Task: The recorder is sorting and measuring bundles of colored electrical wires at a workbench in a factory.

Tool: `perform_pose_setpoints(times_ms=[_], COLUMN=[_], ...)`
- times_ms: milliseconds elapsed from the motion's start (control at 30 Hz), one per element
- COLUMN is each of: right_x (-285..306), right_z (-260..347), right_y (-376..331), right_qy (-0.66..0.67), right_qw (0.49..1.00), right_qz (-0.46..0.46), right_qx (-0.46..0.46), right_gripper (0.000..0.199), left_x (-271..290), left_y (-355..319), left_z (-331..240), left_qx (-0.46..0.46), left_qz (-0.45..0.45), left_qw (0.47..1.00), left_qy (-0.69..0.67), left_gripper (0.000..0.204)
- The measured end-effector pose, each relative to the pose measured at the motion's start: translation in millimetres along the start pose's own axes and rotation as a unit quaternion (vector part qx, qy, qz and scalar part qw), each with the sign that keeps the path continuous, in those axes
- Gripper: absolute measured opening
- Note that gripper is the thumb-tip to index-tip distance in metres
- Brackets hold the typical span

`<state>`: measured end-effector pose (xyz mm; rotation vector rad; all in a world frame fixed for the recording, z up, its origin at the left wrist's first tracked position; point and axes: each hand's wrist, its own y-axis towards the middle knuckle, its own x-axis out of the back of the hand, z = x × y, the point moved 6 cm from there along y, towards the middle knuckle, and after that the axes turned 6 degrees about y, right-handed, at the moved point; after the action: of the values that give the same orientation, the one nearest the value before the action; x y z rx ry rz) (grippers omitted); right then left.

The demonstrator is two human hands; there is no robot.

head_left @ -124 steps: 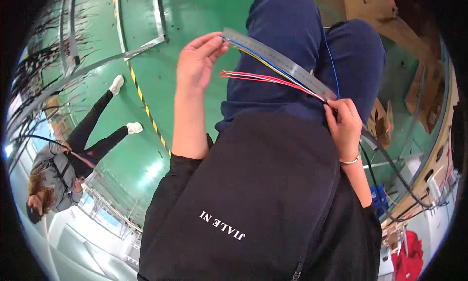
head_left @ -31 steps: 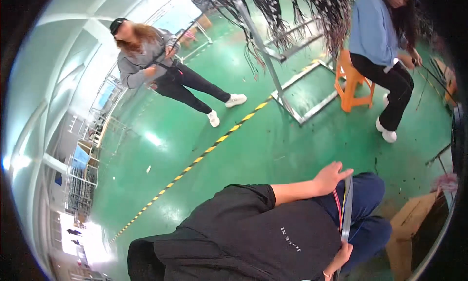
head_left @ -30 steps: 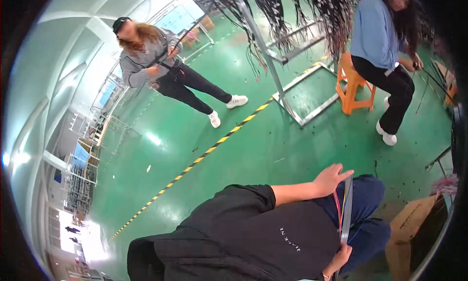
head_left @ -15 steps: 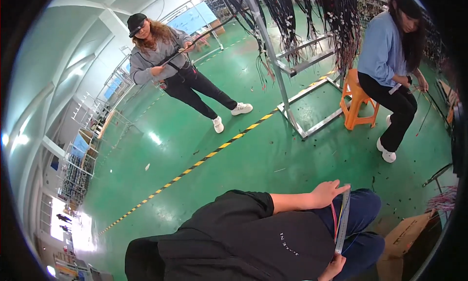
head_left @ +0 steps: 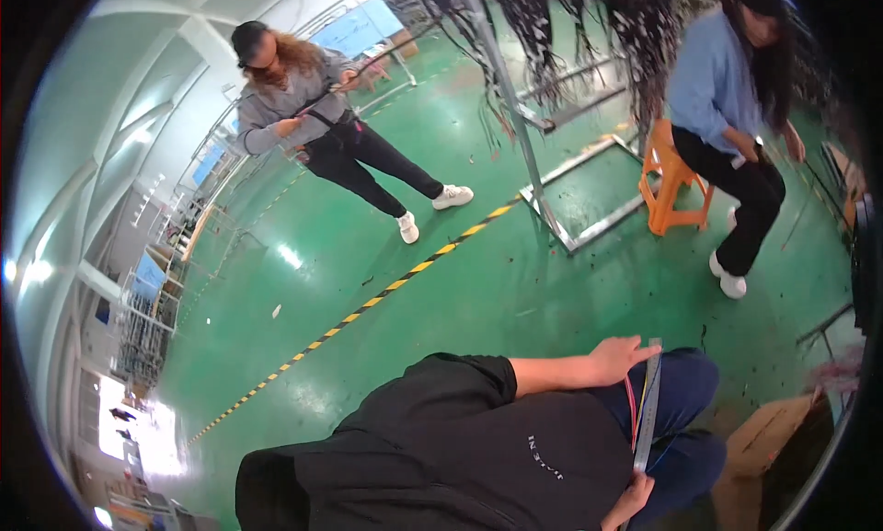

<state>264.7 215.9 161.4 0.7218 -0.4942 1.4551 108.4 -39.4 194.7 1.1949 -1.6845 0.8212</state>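
Observation:
A metal ruler [head_left: 649,407] stretches between my two hands, over my knees in dark blue trousers. My left hand [head_left: 616,360] is closed at its far end, with the index finger lying across the ruler's tip. Thin red, yellow and blue wires [head_left: 634,411] run alongside the ruler, below my left hand. At the near end my right hand [head_left: 629,501] grips the ruler, its fingers partly hidden beneath. Part of the wires is covered by the ruler and my hands. My black short-sleeved top fills the lower middle of the view.
A person [head_left: 322,117] stands at the far left holding a long dark cable. Another person [head_left: 736,126] sits at the right on an orange stool [head_left: 670,186]. Beside them, a metal rack [head_left: 515,98] carries hanging wire bundles [head_left: 635,52]. A cardboard box [head_left: 763,439] stands near my knees.
The surroundings have shifted slightly upward in view. The standing person's head has tipped down toward the cable. My hands keep nearly the same hold on the ruler.

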Motion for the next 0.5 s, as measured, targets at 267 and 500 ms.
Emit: perform_pose_setpoints(times_ms=[267,500], right_x=[14.7,25.3], right_z=[52.7,46.6], right_y=[29.9,16.8], right_qy=[0.048,0.021], right_qw=[0.997,0.995], right_qz=[-0.04,-0.059], right_qx=[-0.054,-0.079], right_gripper=[0.012,0.012], left_x=[21.6,-11.4], left_y=[14.1,42.3], left_z=[74.3,36.4], left_qx=[0.113,0.194], left_qz=[-0.173,-0.091], left_qw=[0.956,0.841], left_qy=[-0.206,-0.497], left_gripper=[0.04,0.048])
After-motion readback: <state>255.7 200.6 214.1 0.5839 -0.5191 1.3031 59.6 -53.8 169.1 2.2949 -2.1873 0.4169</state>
